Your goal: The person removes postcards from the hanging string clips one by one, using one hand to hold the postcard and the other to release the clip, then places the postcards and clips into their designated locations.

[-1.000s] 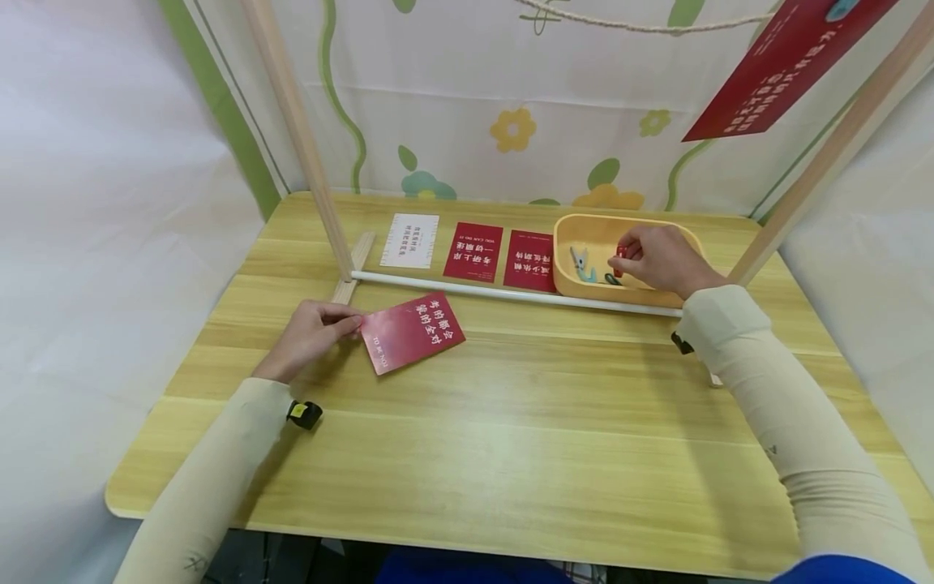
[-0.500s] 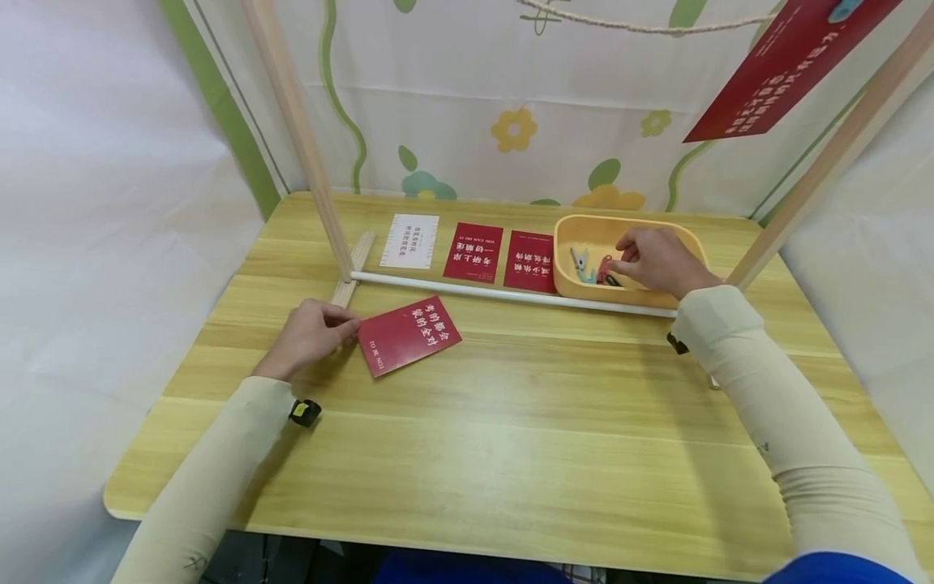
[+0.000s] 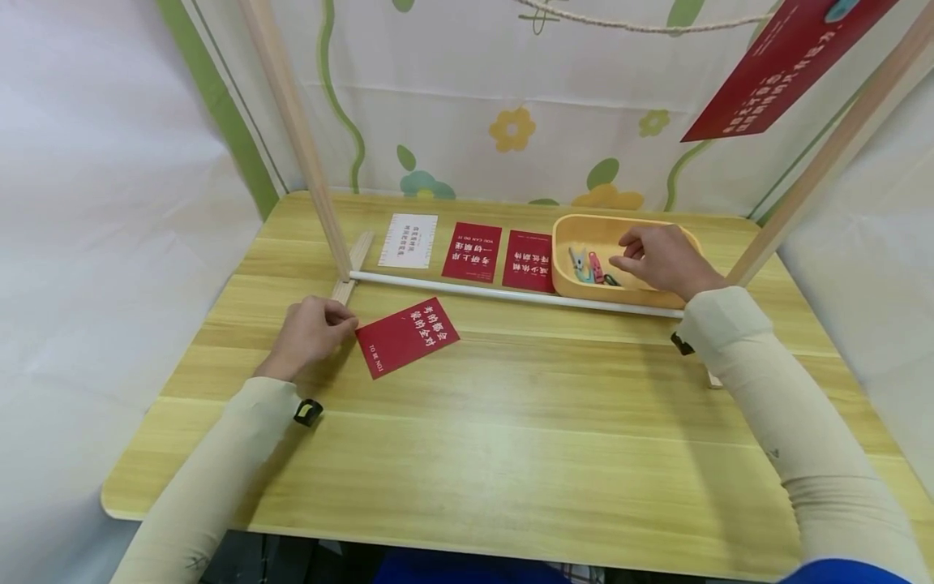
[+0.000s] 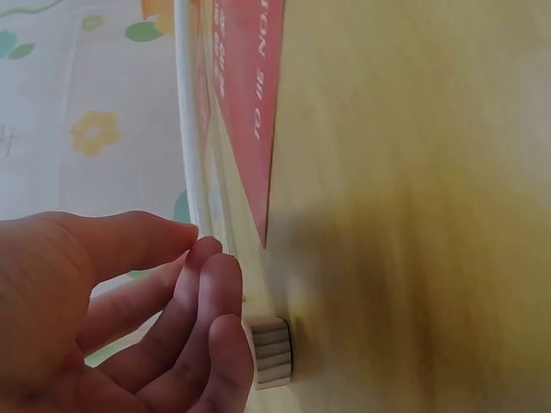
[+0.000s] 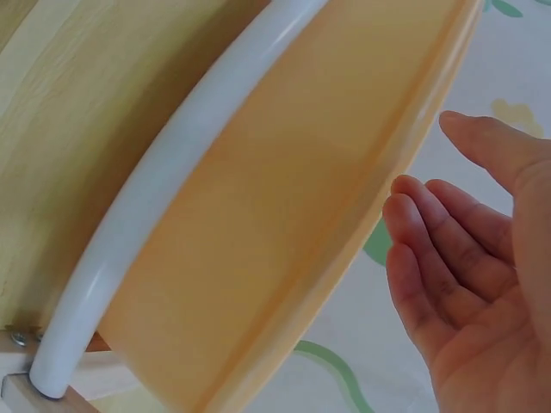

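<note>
My left hand point(image 3: 310, 337) is beside the near-left end of a red printed card point(image 3: 409, 337) lying on the table. In the left wrist view, a small gap separates its fingertips from the corner of the card point(image 4: 258, 172), and the thumb and index tips nearly meet. Over the yellow bin point(image 3: 598, 231) hovers my right hand point(image 3: 660, 258), fingers loosely bent, nothing between them. Inside the bin lie a red clothespin point(image 3: 596, 267), a light blue clothespin point(image 3: 580, 266) and a dark one point(image 3: 611, 281). The right wrist view shows that hand apart from the bin's rim.
A white rod point(image 3: 511, 294) runs low across the wooden frame, in front of the bin. Behind it lie a white card point(image 3: 409, 241) and two red cards point(image 3: 473, 252). Another red card point(image 3: 781, 77) hangs from a rope point(image 3: 657, 29) at upper right. Wooden posts point(image 3: 299, 138) rise at both sides.
My right hand has let go of the red clothespin, which now lies in the bin. My left hand has let go of the red card, which now rests flat on the table.
</note>
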The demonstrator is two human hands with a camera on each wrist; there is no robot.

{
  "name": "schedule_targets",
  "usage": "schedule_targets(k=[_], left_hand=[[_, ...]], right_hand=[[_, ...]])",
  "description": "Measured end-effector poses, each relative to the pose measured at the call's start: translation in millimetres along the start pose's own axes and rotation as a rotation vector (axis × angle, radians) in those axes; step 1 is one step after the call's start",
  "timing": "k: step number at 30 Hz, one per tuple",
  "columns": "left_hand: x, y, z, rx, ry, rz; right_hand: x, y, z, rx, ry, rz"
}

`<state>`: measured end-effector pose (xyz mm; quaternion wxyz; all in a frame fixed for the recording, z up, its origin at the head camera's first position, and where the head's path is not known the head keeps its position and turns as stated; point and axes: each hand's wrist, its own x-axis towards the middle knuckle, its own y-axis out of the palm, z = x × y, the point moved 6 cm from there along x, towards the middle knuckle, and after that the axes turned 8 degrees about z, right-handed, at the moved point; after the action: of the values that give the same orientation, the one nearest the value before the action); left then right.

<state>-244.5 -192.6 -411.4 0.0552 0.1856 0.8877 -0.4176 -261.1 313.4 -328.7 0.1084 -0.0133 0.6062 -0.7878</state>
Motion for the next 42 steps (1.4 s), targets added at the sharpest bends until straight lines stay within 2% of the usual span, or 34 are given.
schedule_targets(k=[7,21,30,42], left_hand=[[1.3,-1.3,-6.7,-0.023,0.045,-0.045],[12.3,5.3,-30.3,-0.086,0.081,-0.034],[14.8,8.6,-43.4,-0.128,0.087,-0.019],[19.4,10.6,-62.3,-0.150,0.142,-0.038]], right_hand=[[-5.2,-11.0,11.8,0.037,-0.047,-0.071],[-23.9,-39.6,34.8,0.036,-0.137,-0.218],[-32.5,-48.5,44.6,0.021,-0.168,-0.244],[-47.0,-58.8,52.4,-0.018,-0.205,-0.291]])
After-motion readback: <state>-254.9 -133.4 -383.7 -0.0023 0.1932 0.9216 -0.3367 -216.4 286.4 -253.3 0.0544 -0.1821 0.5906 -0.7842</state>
